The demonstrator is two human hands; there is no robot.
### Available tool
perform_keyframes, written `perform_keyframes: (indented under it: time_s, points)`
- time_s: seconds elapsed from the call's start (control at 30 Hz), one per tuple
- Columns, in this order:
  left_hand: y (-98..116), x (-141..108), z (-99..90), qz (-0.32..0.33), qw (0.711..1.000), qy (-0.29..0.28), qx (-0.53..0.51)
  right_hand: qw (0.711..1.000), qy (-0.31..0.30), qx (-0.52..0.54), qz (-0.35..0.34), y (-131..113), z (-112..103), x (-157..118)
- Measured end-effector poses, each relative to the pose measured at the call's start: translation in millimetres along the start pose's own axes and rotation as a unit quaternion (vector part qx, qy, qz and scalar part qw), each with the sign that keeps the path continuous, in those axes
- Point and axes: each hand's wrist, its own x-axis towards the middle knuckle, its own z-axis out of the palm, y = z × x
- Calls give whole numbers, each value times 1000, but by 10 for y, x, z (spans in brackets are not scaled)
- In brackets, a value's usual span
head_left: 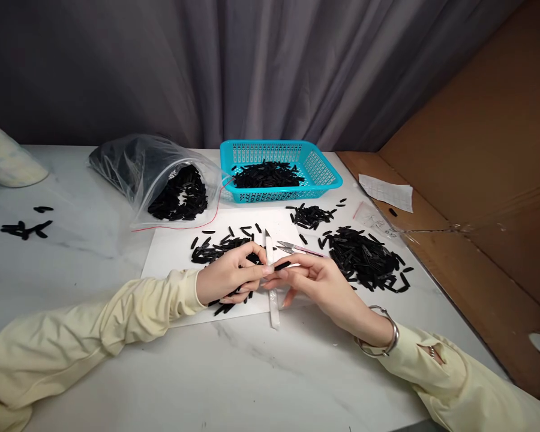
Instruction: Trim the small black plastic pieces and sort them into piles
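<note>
Between my two hands is a small black strip [282, 266]. My right hand [312, 279] pinches it between thumb and fingers. The fingertips of my left hand [236, 273] meet the strip's left end, with the other fingers curled; whether they hold more pieces is hidden. Beneath the hands lies a white sheet [162, 255] with scattered black pieces [227, 245]. A white pen-like tool [274, 312] with a dark pointed tip lies upright in the view, passing under the fingertips. Small scissors [292, 247] rest just beyond my right hand.
A blue basket [281, 195] of black pieces stands at the back. Left of it, a clear plastic bag [148, 180] spills more. A large black pile [364, 258] lies at right, a smaller one [312, 216] behind. Cardboard [477, 150] walls the right side. Another person's sleeve [13, 159] shows at far left.
</note>
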Motion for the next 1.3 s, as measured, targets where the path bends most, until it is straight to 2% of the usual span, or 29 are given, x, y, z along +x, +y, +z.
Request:
perform_keyframes:
  time_s: [0.23, 0.5, 0.7, 0.9, 1.13, 1.3]
  points:
    - [14, 9, 0, -3, 1000, 13, 22, 1000, -11, 3, 5, -41, 1, -11]
    - [5, 5, -20, -3, 1000, 2, -6, 999, -12, 35, 3, -23, -29, 7]
    - [11, 11, -33, -5, 999, 8, -42, 997, 42, 58, 1, -30, -67, 30]
    - [18, 23, -34, -12, 998, 15, -60, 996, 50, 78, -19, -9, -96, 39]
    - [21, 20, -27, -11, 998, 16, -59, 998, 35, -35, -24, -41, -64, 22]
    - [47, 17, -9, -20, 999, 30, -35, 988, 6, -147, -55, -36, -34, -53]
